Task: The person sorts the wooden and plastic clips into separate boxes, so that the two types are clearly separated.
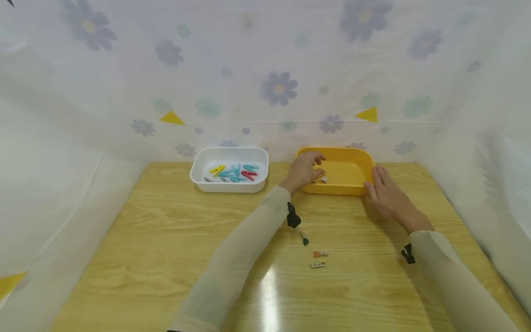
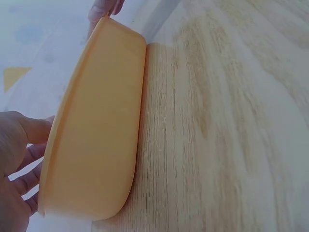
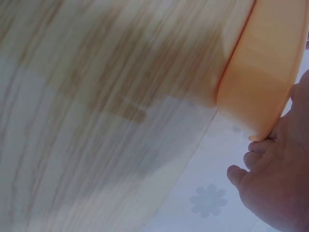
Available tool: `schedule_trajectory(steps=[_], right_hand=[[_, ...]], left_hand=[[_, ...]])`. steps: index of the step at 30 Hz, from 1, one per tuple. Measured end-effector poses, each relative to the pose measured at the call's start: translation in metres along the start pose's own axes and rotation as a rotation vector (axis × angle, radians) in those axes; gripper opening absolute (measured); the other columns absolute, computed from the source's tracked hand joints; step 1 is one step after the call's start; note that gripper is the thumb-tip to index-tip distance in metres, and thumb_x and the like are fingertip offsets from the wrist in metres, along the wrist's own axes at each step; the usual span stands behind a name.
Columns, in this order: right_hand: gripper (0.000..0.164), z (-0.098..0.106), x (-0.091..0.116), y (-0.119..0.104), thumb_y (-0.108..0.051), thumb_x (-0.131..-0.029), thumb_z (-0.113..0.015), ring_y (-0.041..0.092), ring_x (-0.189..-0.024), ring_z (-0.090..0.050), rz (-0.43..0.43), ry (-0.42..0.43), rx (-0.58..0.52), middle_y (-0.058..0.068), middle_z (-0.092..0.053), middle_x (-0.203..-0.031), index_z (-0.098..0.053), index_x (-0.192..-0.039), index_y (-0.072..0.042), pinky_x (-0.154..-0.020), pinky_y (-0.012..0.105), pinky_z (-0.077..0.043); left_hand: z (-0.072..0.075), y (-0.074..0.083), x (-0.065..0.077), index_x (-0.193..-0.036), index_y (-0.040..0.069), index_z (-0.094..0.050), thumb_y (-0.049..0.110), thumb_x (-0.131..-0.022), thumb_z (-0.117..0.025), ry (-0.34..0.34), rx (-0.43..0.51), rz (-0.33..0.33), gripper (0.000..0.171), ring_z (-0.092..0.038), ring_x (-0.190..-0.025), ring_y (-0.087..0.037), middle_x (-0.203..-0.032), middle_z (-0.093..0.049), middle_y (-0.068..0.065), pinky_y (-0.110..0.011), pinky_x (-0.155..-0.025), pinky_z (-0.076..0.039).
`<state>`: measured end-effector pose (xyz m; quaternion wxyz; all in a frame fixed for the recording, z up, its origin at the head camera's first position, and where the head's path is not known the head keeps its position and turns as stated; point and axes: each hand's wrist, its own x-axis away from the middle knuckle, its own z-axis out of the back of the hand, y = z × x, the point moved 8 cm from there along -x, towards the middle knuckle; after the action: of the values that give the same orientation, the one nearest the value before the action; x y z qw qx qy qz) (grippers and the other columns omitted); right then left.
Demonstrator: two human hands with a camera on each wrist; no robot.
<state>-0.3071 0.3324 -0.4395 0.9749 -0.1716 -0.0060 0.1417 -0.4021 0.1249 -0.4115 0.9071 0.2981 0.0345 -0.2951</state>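
My left hand (image 1: 302, 171) reaches over the left end of a yellow plastic tray (image 1: 346, 189), thumb and fingers apart. Just by its thumb, a small clothespin (image 1: 324, 180) lies inside the tray. In the left wrist view, the tray's wall (image 2: 99, 125) hides part of the left fingers. At the tray's right end, my right hand (image 1: 387, 196) grips the rim, also visible in the right wrist view. Closer to me on the table lie a green-tipped clothespin (image 1: 304, 239), an orange-tipped clothespin (image 1: 320, 254) and a pale clothespin (image 1: 317, 264).
Left of the yellow tray stands a white tray (image 1: 228, 187) containing several blue, red and yellow clothespins (image 1: 235, 172). Both trays are at the back edge of the wooden table (image 1: 166, 258), close to a flower-patterned curtain (image 1: 249, 83). More pale sheeting hangs at both sides.
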Motion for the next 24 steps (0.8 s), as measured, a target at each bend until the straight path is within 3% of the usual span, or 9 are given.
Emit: schedule_trajectory(steps=[7, 17, 24], right_hand=[[0.071, 0.001, 0.000, -0.001, -0.037, -0.114, -0.021, 0.054, -0.151, 0.003, -0.007, -0.009, -0.004, 0.037, 0.005, -0.164, 0.002, -0.156, 0.016, -0.122, 0.062, -0.003], [0.072, 0.000, -0.004, 0.003, -0.039, -0.114, -0.019, 0.055, -0.150, 0.002, -0.001, -0.019, 0.019, 0.038, 0.006, -0.163, 0.003, -0.155, 0.017, -0.122, 0.061, -0.002], [0.072, -0.001, -0.004, 0.003, -0.038, -0.114, -0.018, 0.055, -0.150, 0.005, -0.005, -0.034, 0.006, 0.038, 0.008, -0.163, 0.004, -0.155, 0.017, -0.121, 0.062, -0.002]], left_hand=[[0.011, 0.009, 0.018, -0.133, 0.011, -0.066, 0.022, -0.096, -0.075, 0.019, 0.017, -0.073, 0.039, -0.065, -0.108, -0.023, -0.118, -0.069, -0.004, -0.027, -0.090, -0.051], [0.029, 0.017, 0.057, -0.130, 0.006, -0.067, 0.020, -0.096, -0.076, 0.071, 0.097, -0.175, 0.038, -0.066, -0.108, -0.026, -0.119, -0.070, -0.007, -0.027, -0.092, -0.051], [0.041, 0.028, 0.078, -0.124, 0.002, -0.068, 0.013, -0.094, -0.077, 0.068, 0.198, -0.265, 0.033, -0.067, -0.104, -0.029, -0.117, -0.071, -0.012, -0.040, -0.094, -0.054]])
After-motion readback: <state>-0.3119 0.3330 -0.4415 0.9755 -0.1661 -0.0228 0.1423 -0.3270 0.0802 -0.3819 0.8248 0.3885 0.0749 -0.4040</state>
